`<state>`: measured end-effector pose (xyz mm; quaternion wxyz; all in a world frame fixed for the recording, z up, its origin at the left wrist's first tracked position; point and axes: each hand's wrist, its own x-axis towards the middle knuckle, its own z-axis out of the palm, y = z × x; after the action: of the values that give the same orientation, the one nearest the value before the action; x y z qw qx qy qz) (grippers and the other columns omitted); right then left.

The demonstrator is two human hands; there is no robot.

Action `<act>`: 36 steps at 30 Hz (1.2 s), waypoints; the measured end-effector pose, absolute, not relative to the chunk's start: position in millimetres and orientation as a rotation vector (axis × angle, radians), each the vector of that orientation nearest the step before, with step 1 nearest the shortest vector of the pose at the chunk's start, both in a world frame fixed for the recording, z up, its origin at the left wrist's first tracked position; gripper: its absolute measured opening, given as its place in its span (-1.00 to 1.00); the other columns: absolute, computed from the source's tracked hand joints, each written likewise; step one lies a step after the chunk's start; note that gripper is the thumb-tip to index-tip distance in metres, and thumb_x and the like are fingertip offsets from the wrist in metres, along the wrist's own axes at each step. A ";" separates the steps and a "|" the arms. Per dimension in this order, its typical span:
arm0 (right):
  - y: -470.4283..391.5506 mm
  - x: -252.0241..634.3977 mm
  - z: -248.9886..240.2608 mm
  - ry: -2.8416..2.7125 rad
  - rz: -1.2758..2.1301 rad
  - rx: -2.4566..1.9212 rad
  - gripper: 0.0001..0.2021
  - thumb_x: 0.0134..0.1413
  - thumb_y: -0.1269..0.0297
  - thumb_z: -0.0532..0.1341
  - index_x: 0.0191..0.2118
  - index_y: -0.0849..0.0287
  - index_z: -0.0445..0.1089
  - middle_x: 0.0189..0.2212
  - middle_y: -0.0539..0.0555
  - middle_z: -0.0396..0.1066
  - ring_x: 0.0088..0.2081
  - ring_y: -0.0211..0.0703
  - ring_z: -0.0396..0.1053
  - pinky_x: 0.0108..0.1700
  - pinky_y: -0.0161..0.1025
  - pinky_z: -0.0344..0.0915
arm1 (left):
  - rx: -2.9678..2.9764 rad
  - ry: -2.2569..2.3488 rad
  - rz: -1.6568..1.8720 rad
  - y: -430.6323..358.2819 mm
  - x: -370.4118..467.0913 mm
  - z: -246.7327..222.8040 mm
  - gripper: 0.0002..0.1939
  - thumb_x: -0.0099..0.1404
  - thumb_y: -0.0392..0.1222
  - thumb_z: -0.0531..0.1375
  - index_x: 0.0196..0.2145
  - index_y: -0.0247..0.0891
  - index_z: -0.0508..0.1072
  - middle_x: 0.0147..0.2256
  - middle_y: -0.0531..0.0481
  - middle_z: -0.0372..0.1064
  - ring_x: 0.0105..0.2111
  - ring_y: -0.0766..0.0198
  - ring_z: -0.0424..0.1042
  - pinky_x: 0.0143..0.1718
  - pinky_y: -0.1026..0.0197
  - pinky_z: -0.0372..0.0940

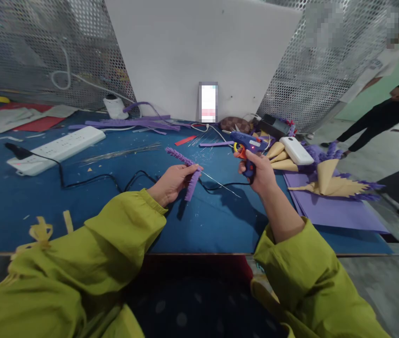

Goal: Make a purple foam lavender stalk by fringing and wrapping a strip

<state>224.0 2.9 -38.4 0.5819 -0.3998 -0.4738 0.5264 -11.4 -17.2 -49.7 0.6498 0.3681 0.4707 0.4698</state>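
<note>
Between the thumb and fingers of my left hand (177, 182) is a purple fringed strip (192, 186), partly wound on a thin wire (222, 184). The wound, knobbly part points up and left, the loose end hangs down, and the bare wire runs down to the right. My right hand (258, 171) is wrapped round the handle of a blue glue gun (250, 142) with an orange trigger. Its nozzle points left, above the strip and apart from it. A small red light glows on the gun's side.
A white power strip (56, 151) lies left, its black cable crossing the blue table (115, 220). A lit phone (208, 102) leans on the white board. Right are a white power bank (297, 150), paper cones (283, 159) and purple sheets (336, 206). A person stands far right.
</note>
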 end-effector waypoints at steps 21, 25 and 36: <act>-32.0 192.2 -41.6 -1.412 1.204 -0.776 -0.73 0.06 0.07 0.29 -0.28 0.20 0.46 -0.45 0.05 0.46 -0.69 -0.37 0.17 -0.62 -0.29 0.16 | 0.797 1.044 1.311 2.7 -27.2 -51.3 -0.67 -0.02 -0.05 0.44 -0.38 -0.36 0.58 -0.49 0.04 0.42 -0.51 0.42 0.30 -0.50 0.35 0.17; -37.4 185.0 -50.8 -1.637 1.004 -0.854 -0.69 0.11 0.01 0.25 -0.31 0.20 0.44 -0.49 0.05 0.44 -0.66 -0.32 0.23 -0.61 -0.29 0.18 | 0.822 1.032 1.293 0.4 -26.6 -50.2 -0.67 -0.01 -0.03 0.43 -0.38 -0.34 0.59 -0.47 0.03 0.44 -0.49 0.40 0.33 -0.47 0.33 0.20; -35.2 187.4 -59.6 -1.958 0.320 -1.038 -0.77 0.20 0.09 0.18 -0.34 0.16 0.32 -0.50 0.01 0.33 -0.48 -0.19 0.30 -0.41 -0.27 0.20 | 0.813 1.001 1.273 -6.0 -22.3 -46.2 -0.64 -0.04 -0.03 0.45 -0.36 -0.37 0.60 -0.46 -0.01 0.48 -0.47 0.37 0.37 -0.41 0.31 0.25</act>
<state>187.4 -35.2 -59.6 0.4362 -0.4172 -0.7868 0.1288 -22.3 -6.0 -46.2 0.6169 0.3529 0.4349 0.5530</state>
